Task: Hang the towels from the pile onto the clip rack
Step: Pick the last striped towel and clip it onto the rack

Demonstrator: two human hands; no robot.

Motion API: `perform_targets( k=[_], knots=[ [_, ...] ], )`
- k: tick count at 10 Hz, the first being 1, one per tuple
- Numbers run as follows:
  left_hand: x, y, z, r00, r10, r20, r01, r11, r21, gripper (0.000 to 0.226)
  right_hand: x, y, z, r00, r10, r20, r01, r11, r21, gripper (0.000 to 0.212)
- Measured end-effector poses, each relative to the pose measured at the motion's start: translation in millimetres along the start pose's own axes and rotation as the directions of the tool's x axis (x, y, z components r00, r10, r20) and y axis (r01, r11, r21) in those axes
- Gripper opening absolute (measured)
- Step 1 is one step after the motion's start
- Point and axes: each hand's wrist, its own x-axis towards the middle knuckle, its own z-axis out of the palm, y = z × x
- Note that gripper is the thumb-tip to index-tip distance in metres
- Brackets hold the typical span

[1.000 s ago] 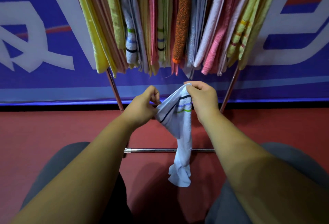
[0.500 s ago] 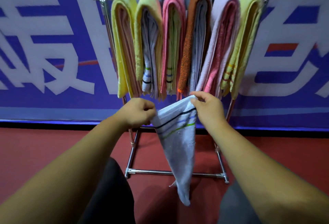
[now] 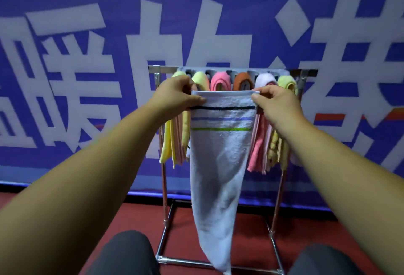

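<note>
A pale blue towel (image 3: 218, 165) with black, blue and green stripes hangs stretched flat between my hands. My left hand (image 3: 175, 97) pinches its top left corner and my right hand (image 3: 275, 102) pinches its top right corner. The towel's top edge is level with the upper part of the metal clip rack (image 3: 306, 73) and in front of it. Several folded towels hang on the rack: yellow (image 3: 167, 143), pink (image 3: 220, 82), orange (image 3: 242, 81), lilac (image 3: 265, 79) and more yellow (image 3: 286, 82). The held towel hides the middle ones. No pile is in view.
The rack's chrome base frame (image 3: 166, 260) rests on a red floor (image 3: 65, 204). A blue banner with large white characters (image 3: 76, 77) fills the wall behind. My knees in dark trousers (image 3: 122, 253) sit at the bottom edge.
My hands have risen from below the hung towels to the rack's top and moved apart, spreading the striped towel flat. The view has tilted upward and back.
</note>
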Motion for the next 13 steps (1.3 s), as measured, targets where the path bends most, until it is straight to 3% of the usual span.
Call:
perform_targets(
  k=[2, 4, 5, 7, 9, 10, 11, 13],
  knots=[
    [15, 54, -34, 0.996, 0.020, -0.087, -0.035, 0.986, -0.165, 0.012, 28, -64, -21, 0.999, 0.045, 0.026, -0.047, 0.996, 0.079, 0.002],
    [22, 95, -56, 0.987, -0.054, -0.150, 0.002, 0.946, -0.324, 0.020, 36, -111, -34, 0.973, 0.097, 0.210, -0.161, 0.936, 0.314, 0.009],
    [23, 100, -56, 0.980, -0.154, -0.130, 0.091, 0.915, -0.392, 0.025, 33, -116, -36, 0.961, 0.146, 0.234, -0.205, 0.946, 0.250, 0.013],
    [24, 95, -38, 0.943, -0.316, -0.106, 0.256, 0.892, -0.373, 0.025, 23, -116, -30, 0.922, 0.285, 0.262, -0.357, 0.887, 0.293, 0.024],
    [22, 106, -17, 0.924, -0.346, -0.166, 0.283, 0.906, -0.314, 0.027, 13, -116, -20, 0.950, 0.270, 0.158, -0.306, 0.908, 0.287, 0.030],
    [20, 113, -8, 0.935, -0.305, -0.181, 0.244, 0.923, -0.297, 0.027, 7, -116, -13, 0.973, 0.171, 0.154, -0.203, 0.953, 0.226, 0.007],
    [19, 117, 4, 0.951, -0.250, -0.180, 0.194, 0.940, -0.281, 0.019, 1, -117, -7, 0.979, 0.137, 0.148, -0.164, 0.969, 0.183, 0.008],
    [9, 123, 14, 0.977, -0.197, -0.081, 0.158, 0.925, -0.347, 0.017, -2, -118, -2, 0.983, 0.147, 0.109, -0.159, 0.980, 0.118, 0.008]
  ],
)
